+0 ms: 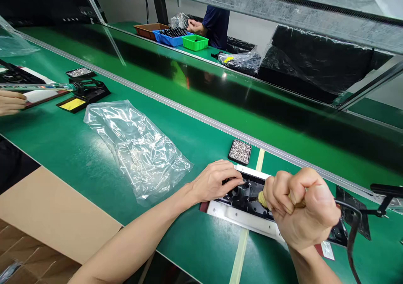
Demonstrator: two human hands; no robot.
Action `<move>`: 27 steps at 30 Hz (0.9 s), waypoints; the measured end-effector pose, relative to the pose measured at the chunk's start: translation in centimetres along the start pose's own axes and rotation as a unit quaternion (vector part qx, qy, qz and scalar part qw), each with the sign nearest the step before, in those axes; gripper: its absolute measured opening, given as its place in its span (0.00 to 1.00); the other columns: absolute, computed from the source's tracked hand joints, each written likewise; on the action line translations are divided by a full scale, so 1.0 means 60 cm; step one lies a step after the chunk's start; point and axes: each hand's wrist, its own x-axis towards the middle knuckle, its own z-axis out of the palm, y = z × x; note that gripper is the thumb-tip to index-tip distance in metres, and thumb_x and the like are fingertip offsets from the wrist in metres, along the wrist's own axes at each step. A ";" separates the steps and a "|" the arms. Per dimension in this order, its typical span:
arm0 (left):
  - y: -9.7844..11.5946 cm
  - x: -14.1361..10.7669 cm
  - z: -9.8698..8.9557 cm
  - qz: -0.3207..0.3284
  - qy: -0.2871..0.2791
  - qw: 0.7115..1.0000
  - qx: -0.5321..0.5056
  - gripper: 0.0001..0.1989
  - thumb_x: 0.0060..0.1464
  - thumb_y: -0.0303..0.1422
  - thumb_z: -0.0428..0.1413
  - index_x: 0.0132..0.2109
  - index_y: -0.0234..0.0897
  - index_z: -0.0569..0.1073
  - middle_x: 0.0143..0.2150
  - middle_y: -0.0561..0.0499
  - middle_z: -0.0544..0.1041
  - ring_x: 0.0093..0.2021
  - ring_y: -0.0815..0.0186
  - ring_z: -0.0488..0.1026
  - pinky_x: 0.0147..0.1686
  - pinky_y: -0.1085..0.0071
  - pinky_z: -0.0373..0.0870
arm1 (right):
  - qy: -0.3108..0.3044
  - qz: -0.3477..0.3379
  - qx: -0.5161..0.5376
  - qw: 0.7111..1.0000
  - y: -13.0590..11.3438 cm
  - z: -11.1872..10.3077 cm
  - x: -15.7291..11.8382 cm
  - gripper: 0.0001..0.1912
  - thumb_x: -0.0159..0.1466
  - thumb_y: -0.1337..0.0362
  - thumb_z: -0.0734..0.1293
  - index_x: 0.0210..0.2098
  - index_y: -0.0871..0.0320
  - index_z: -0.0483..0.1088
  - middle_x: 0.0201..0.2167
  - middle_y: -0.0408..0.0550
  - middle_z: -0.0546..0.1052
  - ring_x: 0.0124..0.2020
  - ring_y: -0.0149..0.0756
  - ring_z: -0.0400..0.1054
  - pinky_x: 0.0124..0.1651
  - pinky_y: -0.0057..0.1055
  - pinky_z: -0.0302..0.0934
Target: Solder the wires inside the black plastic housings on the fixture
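Note:
A black part (252, 198) lies in a white fixture (241, 216) on the green bench. My left hand (217, 182) rests over the left end of the part, thumb and fingertips pressed down together; anything between them is hidden. Wrapped in a fist at the fixture's right side, my right hand (299, 206) holds a yellowish-handled tool (262, 199) that points down at the part. Its tip is hard to make out. Just behind the fixture sits a small black tray of screws (239, 151).
A clear plastic bag (141, 149) lies left of my left arm. A black stand (355, 212) with a cable is at the right. Another person's hand (11, 102) is at far left; across the conveyor (201, 95), a person (217, 25) works by coloured bins (195, 43).

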 end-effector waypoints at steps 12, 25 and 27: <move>0.002 0.000 0.000 -0.004 -0.001 1.000 0.003 0.07 0.68 0.31 0.57 0.41 0.33 0.77 0.34 0.50 0.78 0.35 0.66 0.72 0.39 0.67 0.66 | -0.016 -0.009 0.003 1.000 -0.001 0.000 -0.001 0.20 0.66 0.55 0.63 0.21 0.56 0.57 0.12 0.36 0.52 0.14 0.25 0.44 0.16 0.22 0.43; 0.004 0.005 -0.001 0.000 0.001 1.000 0.005 0.09 0.68 0.32 0.56 0.40 0.32 0.77 0.33 0.49 0.77 0.34 0.66 0.72 0.39 0.66 0.66 | -0.004 -0.004 0.002 1.000 -0.001 0.000 0.000 0.21 0.65 0.55 0.64 0.20 0.56 0.56 0.12 0.37 0.52 0.14 0.25 0.44 0.17 0.23 0.43; 0.004 0.005 -0.001 0.003 0.004 1.000 0.004 0.08 0.68 0.32 0.57 0.40 0.32 0.77 0.33 0.50 0.77 0.34 0.66 0.72 0.39 0.66 0.66 | -0.004 -0.004 0.002 1.000 -0.002 -0.001 0.000 0.21 0.65 0.55 0.64 0.20 0.56 0.56 0.12 0.36 0.52 0.14 0.25 0.44 0.16 0.23 0.44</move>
